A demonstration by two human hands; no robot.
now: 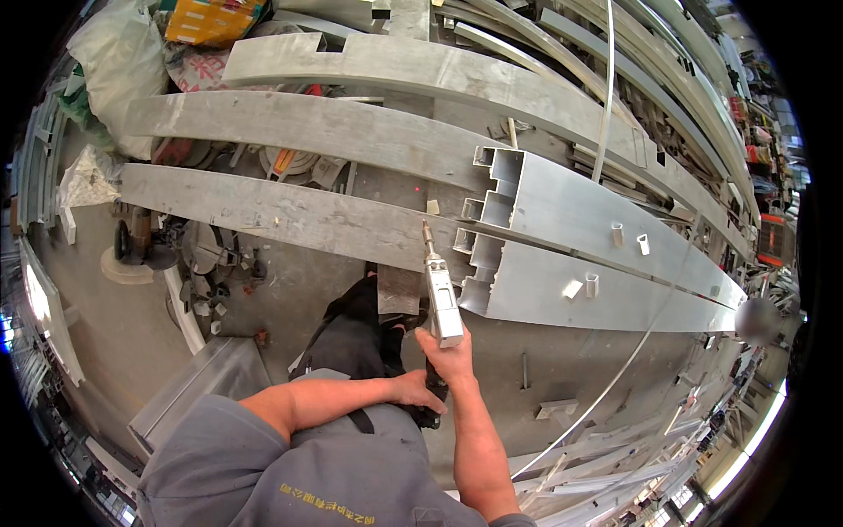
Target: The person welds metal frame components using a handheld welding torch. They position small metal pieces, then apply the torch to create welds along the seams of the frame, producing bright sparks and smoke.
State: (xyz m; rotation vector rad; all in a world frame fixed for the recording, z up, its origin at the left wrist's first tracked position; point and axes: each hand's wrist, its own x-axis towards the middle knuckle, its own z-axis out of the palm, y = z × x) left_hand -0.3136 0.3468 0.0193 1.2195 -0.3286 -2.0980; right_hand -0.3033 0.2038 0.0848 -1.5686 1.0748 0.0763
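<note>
Two hands on handheld welding gun (442,294): right hand (450,353) fingers grasping body, nozzle beyond fingertips near aluminium profile (580,290); left hand (413,389) fingers clenched below on grip.

Right hand (450,351) gripping a silver handheld tool (442,294), nozzle tip close to the open end of two hollow aluminium beams (597,255). Left hand (414,388) closed low on the grip, perhaps around a dark handle. Thin cable (606,97) crossing the beams.
</note>
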